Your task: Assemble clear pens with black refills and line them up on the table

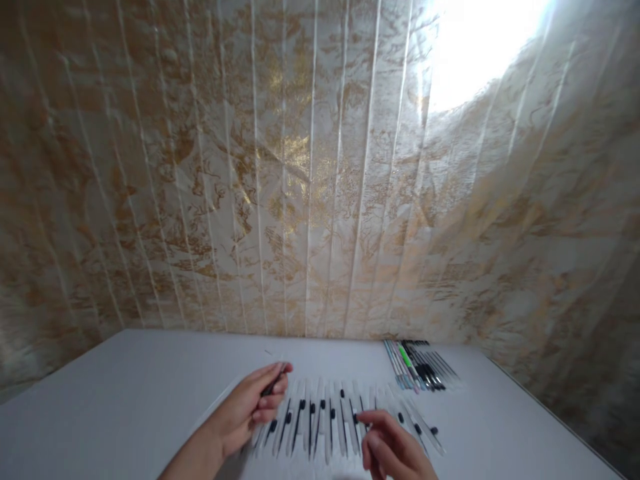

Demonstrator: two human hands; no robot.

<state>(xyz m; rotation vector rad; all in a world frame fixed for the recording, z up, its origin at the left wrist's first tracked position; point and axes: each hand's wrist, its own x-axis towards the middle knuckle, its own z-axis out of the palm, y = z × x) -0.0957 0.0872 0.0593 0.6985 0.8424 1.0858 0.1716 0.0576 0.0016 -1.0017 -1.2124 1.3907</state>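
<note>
A small dark, slender piece point(273, 385) is held between the thumb and fingers of my left hand point(255, 405), which is raised over the left end of a row of pen parts. That row point(327, 427) has several clear tubes laid side by side, with black caps and thin dark refills among them. My right hand point(393, 445) is above the right part of the row, its index finger stretched toward a black cap and the other fingers curled. Whether its fingertips touch anything is too blurred to tell.
At the back right of the white table point(150, 400) lies a group of pens and thin rods point(415, 367), one bright green. A pale gold-patterned curtain point(300, 200) hangs behind the table. A tiny thin piece lies near the back edge.
</note>
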